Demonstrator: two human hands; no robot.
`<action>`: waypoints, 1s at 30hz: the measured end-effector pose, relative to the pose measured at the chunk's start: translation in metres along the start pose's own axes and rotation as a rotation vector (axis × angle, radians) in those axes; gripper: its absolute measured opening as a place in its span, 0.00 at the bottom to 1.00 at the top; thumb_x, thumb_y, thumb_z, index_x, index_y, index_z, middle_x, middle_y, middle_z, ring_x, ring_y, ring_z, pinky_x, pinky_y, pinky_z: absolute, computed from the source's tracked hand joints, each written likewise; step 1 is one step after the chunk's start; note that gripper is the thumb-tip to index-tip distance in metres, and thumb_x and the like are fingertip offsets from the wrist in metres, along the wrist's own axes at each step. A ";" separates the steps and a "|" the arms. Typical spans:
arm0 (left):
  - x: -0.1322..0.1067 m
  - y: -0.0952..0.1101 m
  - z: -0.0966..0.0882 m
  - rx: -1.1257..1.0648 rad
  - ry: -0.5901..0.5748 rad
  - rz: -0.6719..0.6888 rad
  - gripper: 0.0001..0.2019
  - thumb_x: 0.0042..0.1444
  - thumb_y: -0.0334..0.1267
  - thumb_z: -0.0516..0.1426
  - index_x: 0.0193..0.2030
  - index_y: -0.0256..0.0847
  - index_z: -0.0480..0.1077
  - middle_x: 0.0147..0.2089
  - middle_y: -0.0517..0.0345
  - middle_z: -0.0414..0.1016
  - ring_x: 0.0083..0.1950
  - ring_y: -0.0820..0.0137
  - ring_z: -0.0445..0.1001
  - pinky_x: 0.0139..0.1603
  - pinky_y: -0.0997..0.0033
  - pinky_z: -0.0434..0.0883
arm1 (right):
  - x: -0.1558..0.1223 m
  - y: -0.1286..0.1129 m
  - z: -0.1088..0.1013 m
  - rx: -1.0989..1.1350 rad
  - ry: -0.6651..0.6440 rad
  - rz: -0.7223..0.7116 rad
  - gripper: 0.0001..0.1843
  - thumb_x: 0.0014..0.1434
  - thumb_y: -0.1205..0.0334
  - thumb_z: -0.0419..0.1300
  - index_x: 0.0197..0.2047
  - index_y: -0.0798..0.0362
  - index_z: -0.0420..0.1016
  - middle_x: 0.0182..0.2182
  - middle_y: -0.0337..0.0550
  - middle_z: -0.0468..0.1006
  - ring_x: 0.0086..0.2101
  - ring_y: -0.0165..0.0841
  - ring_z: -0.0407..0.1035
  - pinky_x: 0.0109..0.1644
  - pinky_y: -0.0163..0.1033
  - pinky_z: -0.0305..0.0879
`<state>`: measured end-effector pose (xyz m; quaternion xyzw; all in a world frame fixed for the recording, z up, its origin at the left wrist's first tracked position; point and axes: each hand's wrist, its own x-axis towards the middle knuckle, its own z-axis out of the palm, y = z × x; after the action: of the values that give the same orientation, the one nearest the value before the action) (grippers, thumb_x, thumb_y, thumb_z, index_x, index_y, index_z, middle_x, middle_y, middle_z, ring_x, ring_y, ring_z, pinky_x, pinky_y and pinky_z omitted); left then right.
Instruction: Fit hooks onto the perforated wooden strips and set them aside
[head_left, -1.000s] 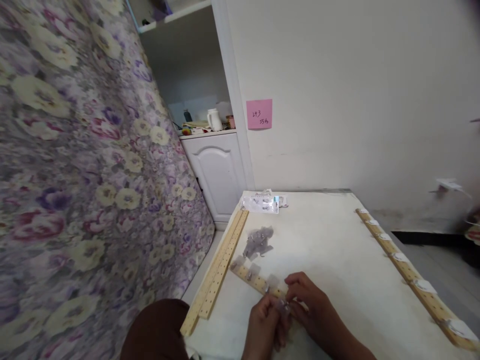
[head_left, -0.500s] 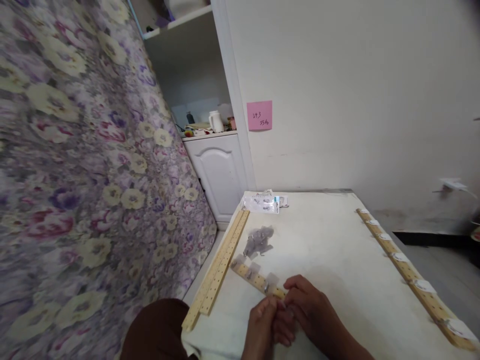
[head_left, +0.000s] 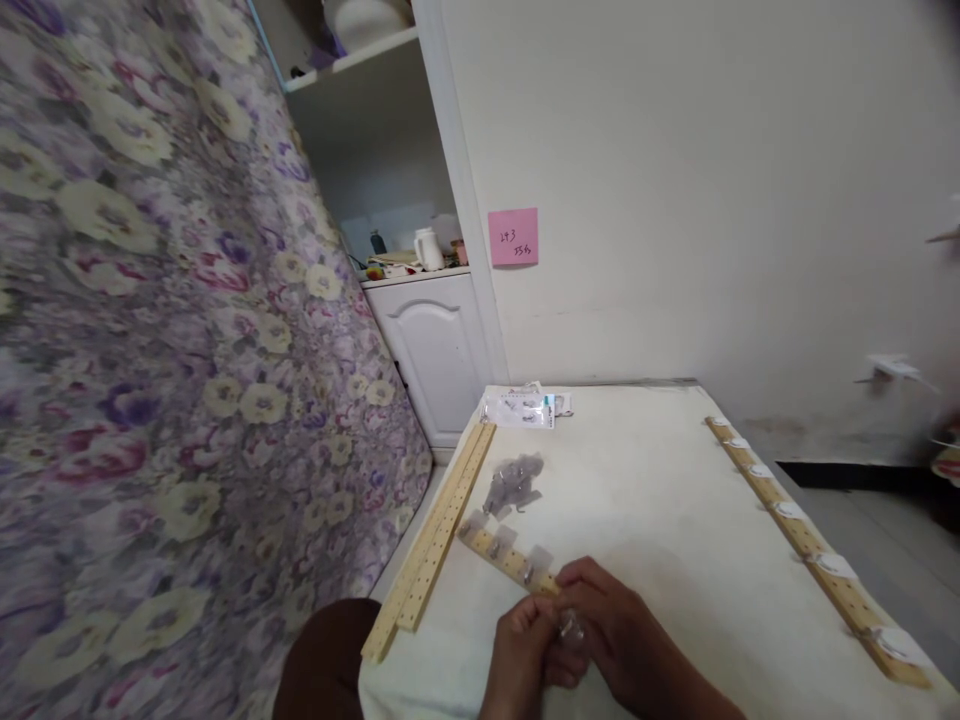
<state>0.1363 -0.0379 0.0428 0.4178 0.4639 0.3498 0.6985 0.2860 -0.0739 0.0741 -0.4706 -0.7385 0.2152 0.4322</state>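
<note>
A short perforated wooden strip [head_left: 510, 562] lies slanted on the table, carrying several small metal pieces with clear plastic tabs [head_left: 538, 560]. At its near end, my left hand [head_left: 519, 640] is closed, thumb and forefinger pinching around the strip's edge. My right hand [head_left: 619, 620] is bent in against the same end, fingers closed and touching the left fingertips. Between both hands shows a shiny clear piece with metal [head_left: 571, 630]; its exact kind cannot be made out. Further back, a loose pile of similar clear plastic and metal pieces [head_left: 514, 483] rests on the cloth.
Two long perforated wooden strips [head_left: 431, 560] line the table's left edge. Another strip [head_left: 810, 550] with white round pieces runs along the right edge. Printed plastic packets [head_left: 517, 408] lie at the back left. A floral curtain [head_left: 187, 350] hangs at left; a brown-clothed knee [head_left: 330, 660] is below.
My right hand has turned slightly and shifted left over the strip's end. The shiny clear piece between the hands now shows more plainly. The view has moved a little.
</note>
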 end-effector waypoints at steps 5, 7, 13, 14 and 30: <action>-0.002 0.001 0.000 0.027 0.039 -0.013 0.24 0.40 0.58 0.64 0.28 0.38 0.66 0.21 0.58 0.76 0.18 0.73 0.73 0.17 0.79 0.64 | -0.005 0.028 -0.013 0.022 0.225 0.322 0.10 0.59 0.60 0.53 0.42 0.50 0.72 0.35 0.44 0.76 0.33 0.35 0.70 0.39 0.39 0.66; -0.003 -0.001 0.000 0.027 0.037 -0.014 0.24 0.40 0.57 0.64 0.28 0.38 0.65 0.21 0.59 0.76 0.18 0.73 0.73 0.17 0.79 0.64 | -0.008 0.040 -0.011 0.080 0.164 0.459 0.09 0.58 0.56 0.55 0.39 0.50 0.72 0.30 0.41 0.76 0.29 0.34 0.69 0.35 0.38 0.65; -0.002 -0.012 -0.001 0.037 0.024 -0.034 0.21 0.43 0.55 0.62 0.28 0.38 0.64 0.21 0.59 0.75 0.19 0.74 0.73 0.17 0.80 0.64 | -0.009 0.053 0.009 0.376 0.019 0.551 0.06 0.50 0.67 0.55 0.34 0.52 0.69 0.20 0.32 0.69 0.22 0.28 0.63 0.26 0.33 0.57; -0.001 -0.014 -0.002 0.037 0.025 -0.035 0.21 0.43 0.55 0.62 0.28 0.38 0.63 0.21 0.59 0.76 0.19 0.74 0.73 0.17 0.80 0.64 | -0.008 0.052 0.011 0.383 0.021 0.551 0.06 0.49 0.68 0.55 0.33 0.52 0.69 0.20 0.32 0.69 0.22 0.28 0.63 0.26 0.32 0.57; 0.013 -0.020 -0.013 0.094 -0.002 0.030 0.19 0.47 0.53 0.60 0.33 0.39 0.64 0.19 0.65 0.71 0.18 0.75 0.69 0.19 0.77 0.63 | -0.001 0.056 0.019 0.291 0.032 0.592 0.09 0.48 0.68 0.53 0.34 0.54 0.71 0.21 0.33 0.66 0.25 0.29 0.62 0.29 0.34 0.56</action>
<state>0.1300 -0.0313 0.0169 0.4575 0.4727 0.3375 0.6733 0.2986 -0.0477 0.0231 -0.6013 -0.5244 0.4272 0.4254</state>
